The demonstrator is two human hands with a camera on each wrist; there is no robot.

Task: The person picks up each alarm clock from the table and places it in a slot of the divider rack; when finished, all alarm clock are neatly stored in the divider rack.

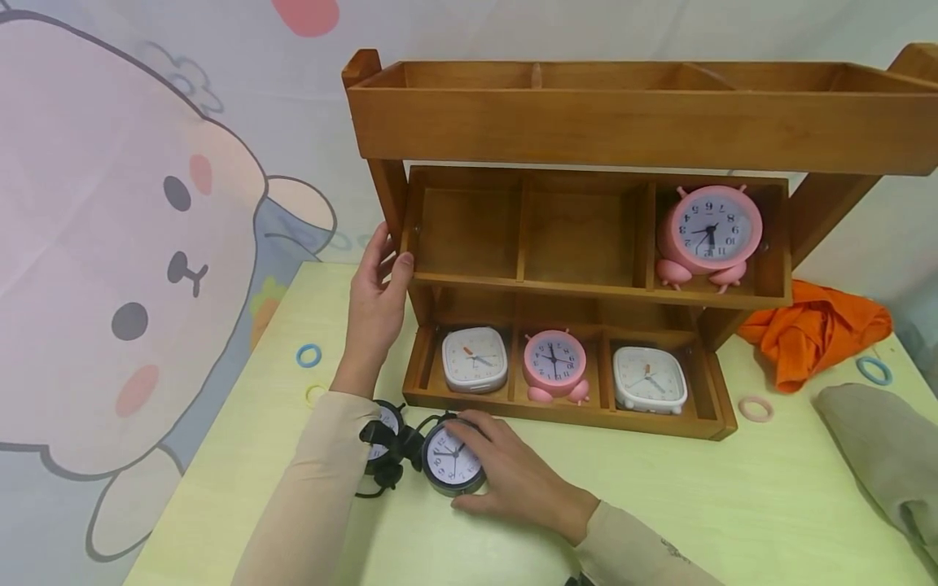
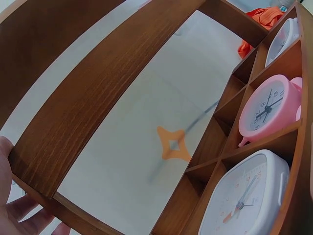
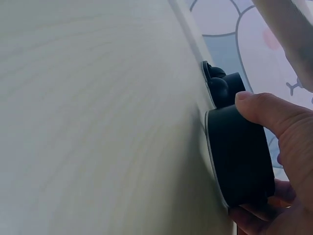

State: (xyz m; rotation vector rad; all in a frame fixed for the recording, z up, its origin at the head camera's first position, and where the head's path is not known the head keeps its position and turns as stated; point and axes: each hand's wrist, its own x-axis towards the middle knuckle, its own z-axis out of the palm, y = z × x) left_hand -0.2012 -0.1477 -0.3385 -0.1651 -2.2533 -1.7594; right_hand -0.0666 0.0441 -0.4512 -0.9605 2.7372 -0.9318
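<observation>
My left hand (image 1: pixel 377 301) grips the left side of a brown wooden shelf (image 1: pixel 462 285) at its middle tier; in the left wrist view the fingers (image 2: pixel 29 210) reach around the edge of the wood. The right hand (image 1: pixel 513 468) holds a round black alarm clock (image 1: pixel 449 462) at the front of the shelf, thumb on one side and fingers on the other. In the right wrist view this black clock (image 3: pixel 239 156) stands on its rim against the pale table. A second black alarm clock (image 1: pixel 387 417) lies beside it, partly hidden by the left sleeve and black parts with a cable.
The lower tier holds a white clock (image 1: pixel 475 358), a small pink clock (image 1: pixel 554 362) and another white clock (image 1: pixel 650 378). A larger pink clock (image 1: pixel 711 232) sits in the middle tier's right compartment. Orange cloth (image 1: pixel 813 334), grey-green cloth (image 1: pixel 879 456) and several coloured rings lie around.
</observation>
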